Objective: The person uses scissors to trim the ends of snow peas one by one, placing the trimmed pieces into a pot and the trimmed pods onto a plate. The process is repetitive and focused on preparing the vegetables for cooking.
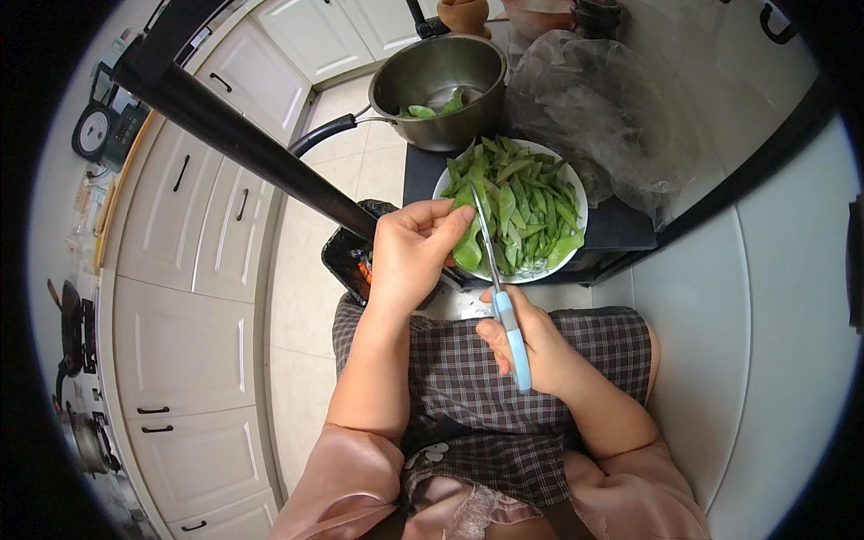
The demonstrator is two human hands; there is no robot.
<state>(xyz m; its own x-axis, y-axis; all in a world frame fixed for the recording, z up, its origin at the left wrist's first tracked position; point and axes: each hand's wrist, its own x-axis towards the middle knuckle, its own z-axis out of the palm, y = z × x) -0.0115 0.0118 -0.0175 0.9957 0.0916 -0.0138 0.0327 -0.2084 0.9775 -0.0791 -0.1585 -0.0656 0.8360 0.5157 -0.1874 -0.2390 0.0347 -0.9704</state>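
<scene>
My left hand pinches a flat green bean pod over the left side of a white plate. In my right hand is a pair of scissors with light blue and grey handles, its blades pointing away from me and lying beside the pod. Many cut pieces of green bean pod are heaped on the plate. Just beyond it stands a metal saucepan with a black handle, holding a few green pods.
A crumpled clear plastic bag lies right of the saucepan on the dark shelf. A bin with a black liner stands at the shelf's left. A black metal bar crosses at upper left. White cabinets line the left side.
</scene>
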